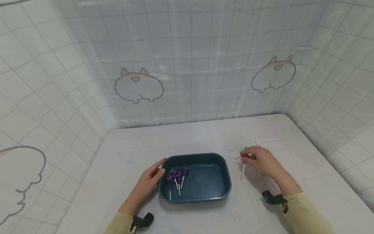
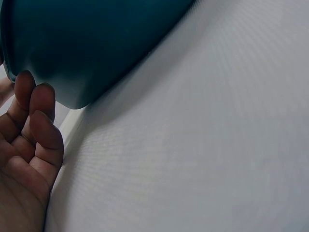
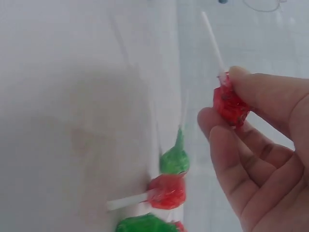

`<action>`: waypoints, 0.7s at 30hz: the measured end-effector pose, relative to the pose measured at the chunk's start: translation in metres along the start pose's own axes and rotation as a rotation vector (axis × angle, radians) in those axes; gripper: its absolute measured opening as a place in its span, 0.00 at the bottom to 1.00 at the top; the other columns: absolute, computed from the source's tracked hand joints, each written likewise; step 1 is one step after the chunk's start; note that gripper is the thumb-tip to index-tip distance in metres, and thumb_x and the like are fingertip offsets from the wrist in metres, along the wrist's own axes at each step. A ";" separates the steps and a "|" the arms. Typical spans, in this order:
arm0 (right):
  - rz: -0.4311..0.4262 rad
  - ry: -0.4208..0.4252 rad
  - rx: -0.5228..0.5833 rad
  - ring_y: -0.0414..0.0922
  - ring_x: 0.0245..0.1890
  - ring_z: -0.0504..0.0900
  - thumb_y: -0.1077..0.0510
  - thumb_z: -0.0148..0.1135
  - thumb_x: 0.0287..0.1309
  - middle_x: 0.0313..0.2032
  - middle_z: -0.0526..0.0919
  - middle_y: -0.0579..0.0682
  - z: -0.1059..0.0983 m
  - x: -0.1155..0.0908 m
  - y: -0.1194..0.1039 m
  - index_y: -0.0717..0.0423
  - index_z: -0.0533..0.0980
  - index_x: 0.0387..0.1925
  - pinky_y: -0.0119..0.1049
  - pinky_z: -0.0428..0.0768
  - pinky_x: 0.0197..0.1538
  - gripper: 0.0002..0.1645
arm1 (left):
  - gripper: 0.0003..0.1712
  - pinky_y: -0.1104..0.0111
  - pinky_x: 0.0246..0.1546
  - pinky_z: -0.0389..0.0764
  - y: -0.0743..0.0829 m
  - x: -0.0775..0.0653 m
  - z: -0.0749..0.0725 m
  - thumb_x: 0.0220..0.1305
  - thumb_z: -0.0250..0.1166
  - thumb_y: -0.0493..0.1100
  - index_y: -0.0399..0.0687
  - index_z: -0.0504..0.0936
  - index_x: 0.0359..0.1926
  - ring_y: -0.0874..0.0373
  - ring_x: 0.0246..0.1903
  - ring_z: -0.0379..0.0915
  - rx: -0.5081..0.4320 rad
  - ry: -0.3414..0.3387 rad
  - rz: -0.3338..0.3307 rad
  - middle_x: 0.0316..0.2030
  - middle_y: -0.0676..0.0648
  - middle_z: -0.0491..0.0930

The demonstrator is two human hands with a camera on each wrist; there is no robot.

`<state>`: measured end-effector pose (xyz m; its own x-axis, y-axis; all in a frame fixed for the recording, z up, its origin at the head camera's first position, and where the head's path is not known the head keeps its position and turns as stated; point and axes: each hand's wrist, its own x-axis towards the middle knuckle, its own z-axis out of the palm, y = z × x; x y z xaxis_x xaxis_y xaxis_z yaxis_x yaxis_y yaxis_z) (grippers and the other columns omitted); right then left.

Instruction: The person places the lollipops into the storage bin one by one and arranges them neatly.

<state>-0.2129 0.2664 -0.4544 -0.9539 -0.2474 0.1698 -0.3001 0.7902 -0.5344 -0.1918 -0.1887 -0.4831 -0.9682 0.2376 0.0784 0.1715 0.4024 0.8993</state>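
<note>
In the head view, my right hand [image 1: 261, 160] pinches a red-wrapped lollipop [image 3: 231, 104] between thumb and fingers. Its white stick points up in the right wrist view. Beyond it lie a green lollipop [image 3: 175, 159], another red lollipop [image 3: 168, 191] and a second green one [image 3: 145, 224], partly cut off by the frame. My left hand [image 1: 148, 179] rests at the left end of a dark teal tray [image 1: 204, 195], thumb and index fingertips at its rim. Several purple-wrapped lollipops [image 1: 179, 177] lie in the left part of the tray, sticks toward me.
The tray stands on a white table [image 1: 198, 217]. A pale grid-patterned curtain [image 1: 204, 81] with cartoon animals hangs behind and at both sides. Each wrist wears a black camera mount, such as the right one [image 1: 273, 197].
</note>
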 end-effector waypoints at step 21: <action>-0.062 -0.065 0.205 0.39 0.41 0.83 0.51 0.71 0.60 0.45 0.83 0.41 -0.003 0.026 -0.050 0.48 0.82 0.54 0.38 0.81 0.43 0.20 | 0.27 0.68 0.22 0.70 0.000 -0.001 0.002 0.73 0.59 0.47 0.56 0.70 0.71 0.58 0.23 0.65 0.000 0.011 -0.014 0.29 0.45 0.73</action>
<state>-0.2230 0.2218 -0.4201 -0.9296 -0.3330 0.1579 -0.3464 0.6435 -0.6825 -0.1904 -0.1873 -0.4844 -0.9724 0.2224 0.0705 0.1580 0.4053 0.9004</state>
